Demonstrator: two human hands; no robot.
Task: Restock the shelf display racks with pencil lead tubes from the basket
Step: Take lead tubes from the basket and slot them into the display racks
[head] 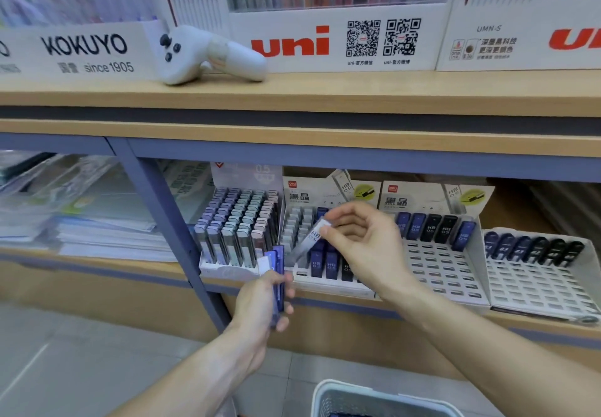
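Observation:
My right hand (361, 244) pinches one pale pencil lead tube (310, 238) marked HB 0.5, tilted above the middle white display rack (328, 281). That rack has dark blue tubes (317, 262) in its front rows and pale ones behind. My left hand (265, 299) grips a small bundle of blue lead tubes (278, 281) just in front of the shelf edge. The white basket (374, 398) shows at the bottom edge, with only its rim in view.
A full rack of pastel tubes (240, 228) stands to the left. Two mostly bare racks (442, 260) (540, 273) stand to the right with tubes in their back rows. A blue shelf post (169, 221) rises at left. A white handheld device (208, 55) lies on the upper shelf.

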